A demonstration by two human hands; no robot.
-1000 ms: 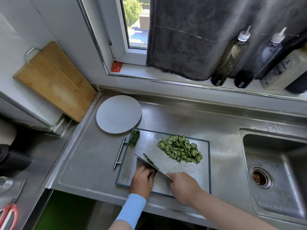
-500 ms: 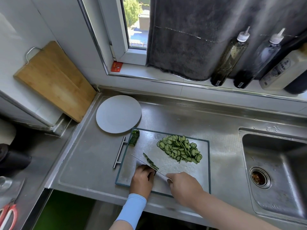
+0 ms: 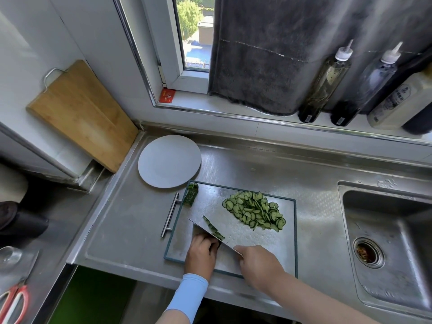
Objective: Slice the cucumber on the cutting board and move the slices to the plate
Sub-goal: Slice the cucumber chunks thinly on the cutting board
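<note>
At the teal-rimmed steel cutting board's (image 3: 247, 239) front edge, dark green cucumber (image 3: 217, 244) is pinched by the left hand (image 3: 201, 253), and the broad steel knife (image 3: 203, 230) is gripped by the right hand (image 3: 259, 265).

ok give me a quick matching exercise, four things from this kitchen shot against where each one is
Things:
1 plate
2 cucumber slices
3 wooden board
4 knife

Places:
a propped against the wall
b gripped by the right hand
c heaped on the cutting board
d bare, on the counter

Pairs: 1-d, 2-c, 3-a, 4-b
</note>
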